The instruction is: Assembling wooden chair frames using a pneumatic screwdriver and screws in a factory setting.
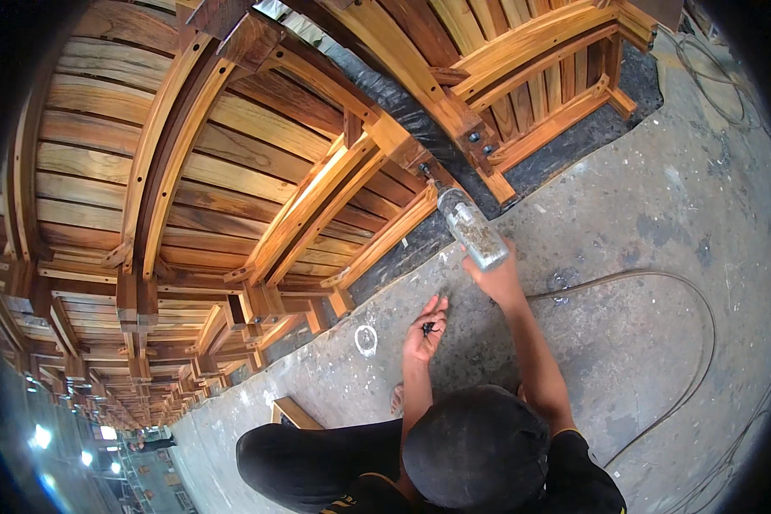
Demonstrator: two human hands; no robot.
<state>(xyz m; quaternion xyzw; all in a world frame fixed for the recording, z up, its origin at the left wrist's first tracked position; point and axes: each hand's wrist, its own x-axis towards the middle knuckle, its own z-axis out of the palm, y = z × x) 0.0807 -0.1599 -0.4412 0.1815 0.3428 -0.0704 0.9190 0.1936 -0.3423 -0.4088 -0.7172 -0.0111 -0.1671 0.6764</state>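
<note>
Head view: a person crouches on a grey concrete floor (660,283) beside a row of upturned slatted wooden chairs (231,171). Right hand (497,276) is wrapped tight around the rear of a grey power drill (471,230); grip is full, fingers closed round the body. Drill's long axis runs from the hand up and to the left, its tip meeting the end of a chair's frame rail (420,167), close to two dark bolt heads (480,141) on the neighbouring frame. Whether the bit is seated in a screw head cannot be told; the tip is too small.

Left hand (426,330) lies lower and to the left of the drill, palm up, fingers loosely cupped around a few small dark screws (430,325). It is apart from the drill and from the wood.

Key relation: rail end lies up-left of the right hand, in line with the drill's axis; right hand is the nearer hand to it, left hand sits behind and below.

A dark cable (660,287) curves over the floor at right. A white ring mark (366,340) lies near the left hand.
</note>
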